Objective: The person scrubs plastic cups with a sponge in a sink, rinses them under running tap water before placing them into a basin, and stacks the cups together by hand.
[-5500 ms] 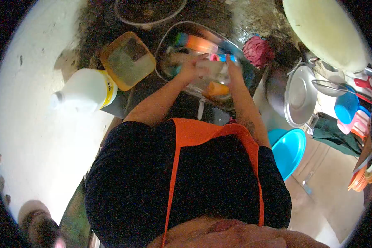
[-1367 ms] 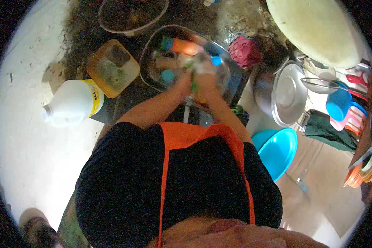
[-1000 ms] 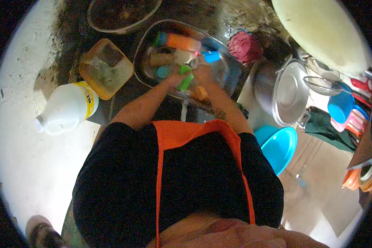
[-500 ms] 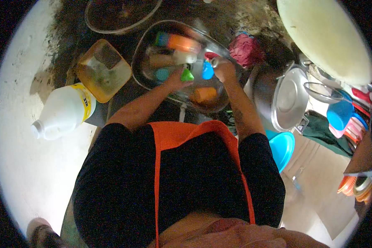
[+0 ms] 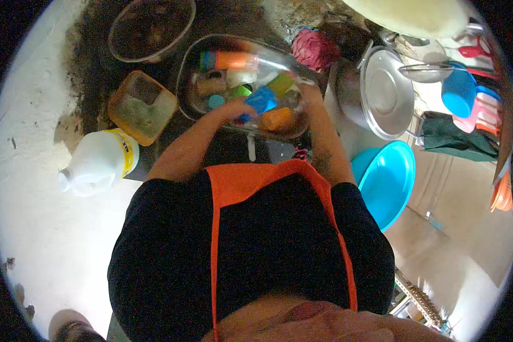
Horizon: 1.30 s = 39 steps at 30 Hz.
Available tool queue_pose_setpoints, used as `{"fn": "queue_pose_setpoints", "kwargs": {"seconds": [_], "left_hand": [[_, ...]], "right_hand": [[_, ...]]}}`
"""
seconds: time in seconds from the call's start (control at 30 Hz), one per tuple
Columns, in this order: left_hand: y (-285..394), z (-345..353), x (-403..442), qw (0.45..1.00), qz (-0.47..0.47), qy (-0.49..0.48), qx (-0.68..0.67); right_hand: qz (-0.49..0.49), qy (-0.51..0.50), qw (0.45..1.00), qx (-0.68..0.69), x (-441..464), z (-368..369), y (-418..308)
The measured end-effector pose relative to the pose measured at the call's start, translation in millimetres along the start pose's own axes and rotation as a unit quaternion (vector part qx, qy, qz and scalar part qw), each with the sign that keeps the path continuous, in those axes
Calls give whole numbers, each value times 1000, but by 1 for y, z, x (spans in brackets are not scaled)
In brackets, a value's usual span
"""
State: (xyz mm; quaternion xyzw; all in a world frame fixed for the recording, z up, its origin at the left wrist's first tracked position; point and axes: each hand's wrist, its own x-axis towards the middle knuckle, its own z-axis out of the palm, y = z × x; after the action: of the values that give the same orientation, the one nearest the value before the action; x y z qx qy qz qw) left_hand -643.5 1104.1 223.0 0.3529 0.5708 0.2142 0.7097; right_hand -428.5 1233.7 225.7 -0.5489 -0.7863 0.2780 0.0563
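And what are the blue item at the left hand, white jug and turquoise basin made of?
Blue item: possibly plastic, from its bright colour; blur hides the finish. White jug: likely plastic, smooth, satin, judging by moulded curves. Turquoise basin: probably glossy plastic, given its sheen.

A white jug [image 5: 96, 162] is seen beside a square container [image 5: 147, 111]. A turquoise basin [image 5: 389, 185] is shown at right.

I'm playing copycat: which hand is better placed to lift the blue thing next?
Probably the left hand: its fingers seem to grip the blue thing. The right hand is farther off, near the right side of the tub, its grip too blurred to tell.
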Motion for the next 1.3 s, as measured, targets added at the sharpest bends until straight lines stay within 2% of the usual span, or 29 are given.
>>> {"fn": "queue_pose_setpoints", "kwargs": {"seconds": [0.07, 0.1, 0.17, 0.3, 0.33, 0.37, 0.47, 0.57, 0.6, 0.63, 0.7, 0.73, 0.8, 0.83, 0.87, 0.9, 0.97, 1.0, 1.03, 1.07, 1.1, 1.13, 1.17, 1.2, 1.23, 1.27, 1.3], "left_hand": [[-2, -3, -25, 998, 41, 32, -32], [-3, -5, -30, 998, 40, 32, -27], [-2, -9, -35, 989, 12, 107, 102], [4, -2, -18, 992, -4, 98, 74], [-9, -1, 10, 984, 83, 123, 102], [-5, 6, 16, 967, 169, 145, 128], [35, 40, -1, 961, 200, 148, 123], [55, 56, -14, 954, 226, 154, 119], [60, 57, -19, 953, 230, 154, 121], [65, 58, -25, 959, 203, 142, 139], [70, 61, -35, 963, 175, 127, 160], [70, 61, -39, 962, 145, 115, 201], [64, 59, -42, 957, 114, 102, 246], [53, 56, -37, 984, 89, 27, 149], [49, 52, -41, 996, 63, -46, 50], [43, 46, -46, 996, 64, -46, 51], [34, 32, -71, 970, -38, -173, -165], [30, 24, -77, 971, -38, -172, -163], [25, 17, -82, 981, -28, -129, -140], [19, 10, -86, 989, -19, -86, -117], [10, 2, -86, 989, -20, -83, -118], [4, -4, -86, 987, -17, -68, -147], [-3, -9, -85, 983, -12, -53, -176], [-9, -13, -84, 983, -10, -47, -179], [-10, -11, -89, 969, 18, -15, -246], [-13, -10, -94, 949, 45, 18, -313], [-17, -8, -96, 946, 45, 26, -320]], "right_hand": [[-128, -19, 960, -247, 3, -12, 16], [-126, -17, 962, -243, 0, -11, 18], [-238, 70, 885, -394, -8, -18, 8], [-215, 91, 893, -385, -40, -43, -42], [-96, 109, 967, -209, -54, -51, -62], [26, 122, 992, -21, -65, -55, -72], [73, 98, 992, 41, -85, -60, -79], [75, 91, 986, 118, -107, -68, -91], [119, 124, 977, 127, -114, -65, -91], [117, 128, 977, 127, -114, -68, -90], [52, 20, 989, 138, -112, -73, -85], [53, 23, 988, 140, -110, -69, -77], [-181, 42, 982, -30, -101, -49, -50], [-179, 43, 983, -29, -95, -38, -46], [-38, 11, 988, 150, -89, -29, -48], [103, -22, 942, 320, -85, -23, -46], [124, 1, 941, 315, -99, -53, -72], [144, 23, 940, 308, -104, -65, -83], [142, 23, 940, 310, -91, -56, -64], [-46, 87, 995, -13, -67, -37, -26], [-229, 139, 904, -334, -54, -27, -3], [-269, 119, 870, -394, -56, -34, -5], [-274, 118, 870, -393, -55, -33, -12], [-80, 10, 997, 18, -49, -32, -23], [27, -19, 991, 133, -51, -31, -41], [31, -47, 989, 139, -53, -32, -65], [-10, -76, 990, 118, -55, -31, -92]]}}
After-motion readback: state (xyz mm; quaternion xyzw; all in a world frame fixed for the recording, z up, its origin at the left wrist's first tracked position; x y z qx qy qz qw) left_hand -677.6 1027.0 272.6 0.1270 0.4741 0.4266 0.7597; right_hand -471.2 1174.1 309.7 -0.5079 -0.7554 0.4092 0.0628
